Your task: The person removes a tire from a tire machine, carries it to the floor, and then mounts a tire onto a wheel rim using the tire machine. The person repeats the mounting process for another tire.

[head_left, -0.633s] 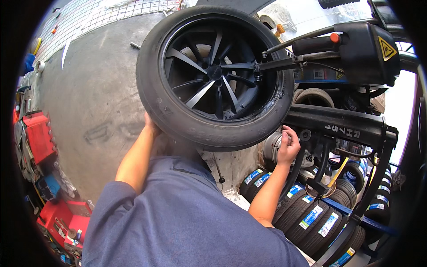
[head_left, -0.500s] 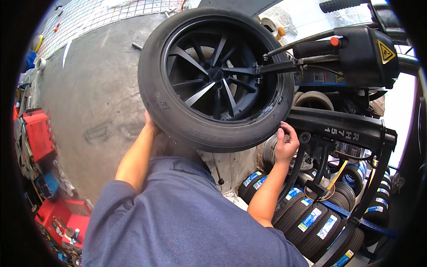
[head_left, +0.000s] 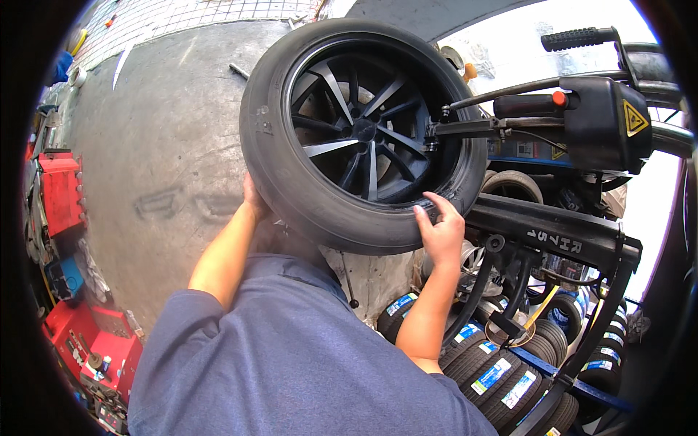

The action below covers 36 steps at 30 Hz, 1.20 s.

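Grey concrete floor [head_left: 167, 131] spreads left of a tyre changer [head_left: 600, 120], whose metal rod reaches into an alloy wheel [head_left: 366, 131] ringed by a black tyre [head_left: 280, 163]. Of the hands, the left hand [head_left: 254, 200] meets the tyre's lower-left edge, its grip hidden; the right hand [head_left: 445, 234] is over the near sidewall, thumb and fingers spread. Labelled tyres [head_left: 472, 363] stand lower right.

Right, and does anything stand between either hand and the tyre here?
Nothing visible does. The right hand is at the near right of the tyre; the left hand is at its near left edge, fingers partly hidden. The machine's black arm crosses the tyre's right side, beyond the right hand.
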Each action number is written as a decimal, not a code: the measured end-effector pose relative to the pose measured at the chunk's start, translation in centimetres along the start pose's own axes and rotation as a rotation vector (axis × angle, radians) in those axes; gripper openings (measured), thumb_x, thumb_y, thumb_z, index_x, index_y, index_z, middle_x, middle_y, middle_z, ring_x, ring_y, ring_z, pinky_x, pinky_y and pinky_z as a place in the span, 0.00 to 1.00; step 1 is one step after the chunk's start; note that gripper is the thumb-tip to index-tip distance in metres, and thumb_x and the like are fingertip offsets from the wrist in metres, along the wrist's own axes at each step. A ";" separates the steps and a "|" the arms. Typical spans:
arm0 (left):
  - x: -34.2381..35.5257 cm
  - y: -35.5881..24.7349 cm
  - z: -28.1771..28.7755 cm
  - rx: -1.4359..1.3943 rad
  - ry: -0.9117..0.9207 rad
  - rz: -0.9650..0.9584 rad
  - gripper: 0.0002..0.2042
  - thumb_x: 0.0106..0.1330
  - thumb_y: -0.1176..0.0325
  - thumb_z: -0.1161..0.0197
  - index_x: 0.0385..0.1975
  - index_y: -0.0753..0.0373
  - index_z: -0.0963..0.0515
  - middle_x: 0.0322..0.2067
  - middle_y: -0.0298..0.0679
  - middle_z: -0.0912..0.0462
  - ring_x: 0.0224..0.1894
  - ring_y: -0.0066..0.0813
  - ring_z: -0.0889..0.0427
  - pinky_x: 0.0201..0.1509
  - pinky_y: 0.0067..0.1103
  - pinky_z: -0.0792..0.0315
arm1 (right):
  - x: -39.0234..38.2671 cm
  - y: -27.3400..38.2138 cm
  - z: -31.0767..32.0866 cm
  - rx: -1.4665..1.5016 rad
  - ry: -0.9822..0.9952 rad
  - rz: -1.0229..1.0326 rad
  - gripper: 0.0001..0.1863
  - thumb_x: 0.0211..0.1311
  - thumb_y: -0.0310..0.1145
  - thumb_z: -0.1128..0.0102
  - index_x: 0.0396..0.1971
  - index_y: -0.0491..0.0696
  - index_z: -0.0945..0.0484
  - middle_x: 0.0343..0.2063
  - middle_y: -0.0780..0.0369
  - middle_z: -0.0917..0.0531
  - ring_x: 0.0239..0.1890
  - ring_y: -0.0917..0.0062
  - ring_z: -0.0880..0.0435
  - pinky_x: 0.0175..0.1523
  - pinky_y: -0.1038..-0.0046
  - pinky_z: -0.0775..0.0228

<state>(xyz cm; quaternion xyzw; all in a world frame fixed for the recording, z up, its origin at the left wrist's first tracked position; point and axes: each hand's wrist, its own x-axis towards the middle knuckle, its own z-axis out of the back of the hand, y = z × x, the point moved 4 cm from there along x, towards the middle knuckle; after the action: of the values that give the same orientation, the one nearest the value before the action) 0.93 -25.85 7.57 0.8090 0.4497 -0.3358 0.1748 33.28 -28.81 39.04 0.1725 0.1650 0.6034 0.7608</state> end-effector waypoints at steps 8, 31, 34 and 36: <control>-0.4 0.1 -0.6 0.029 0.005 0.066 0.38 0.70 0.32 0.57 0.68 0.57 0.28 0.65 0.44 0.24 0.65 0.49 0.27 0.71 0.47 0.34 | -0.9 5.0 -3.2 -0.267 0.184 0.071 0.28 0.62 0.59 0.36 0.49 0.51 0.13 0.48 0.59 0.12 0.51 0.63 0.13 0.56 0.66 0.23; -2.7 1.8 1.1 0.172 0.207 0.116 0.51 0.63 0.23 0.59 0.72 0.66 0.37 0.69 0.48 0.28 0.66 0.46 0.25 0.67 0.40 0.29 | 3.2 12.5 -5.9 -0.466 0.490 0.307 0.48 0.55 0.78 0.44 0.50 0.43 0.18 0.45 0.49 0.12 0.51 0.57 0.14 0.58 0.58 0.23; -3.4 2.2 0.8 0.200 0.245 0.086 0.51 0.63 0.23 0.58 0.72 0.64 0.36 0.66 0.47 0.26 0.64 0.46 0.24 0.67 0.40 0.30 | 3.9 12.9 -5.8 -0.486 0.477 0.303 0.50 0.50 0.81 0.43 0.44 0.42 0.14 0.41 0.52 0.11 0.47 0.61 0.11 0.54 0.61 0.20; -3.9 2.3 0.7 0.237 0.210 0.103 0.50 0.63 0.23 0.57 0.71 0.63 0.35 0.65 0.47 0.25 0.64 0.47 0.24 0.67 0.40 0.30 | 4.3 13.1 -5.7 -0.469 0.474 0.288 0.50 0.50 0.81 0.43 0.45 0.43 0.13 0.42 0.52 0.11 0.48 0.61 0.11 0.56 0.62 0.21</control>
<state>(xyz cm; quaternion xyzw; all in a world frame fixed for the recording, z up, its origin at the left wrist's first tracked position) 1.18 -29.89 9.74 0.8766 0.3807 -0.2907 0.0472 20.29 -21.51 39.92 -0.1299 0.1682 0.7490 0.6276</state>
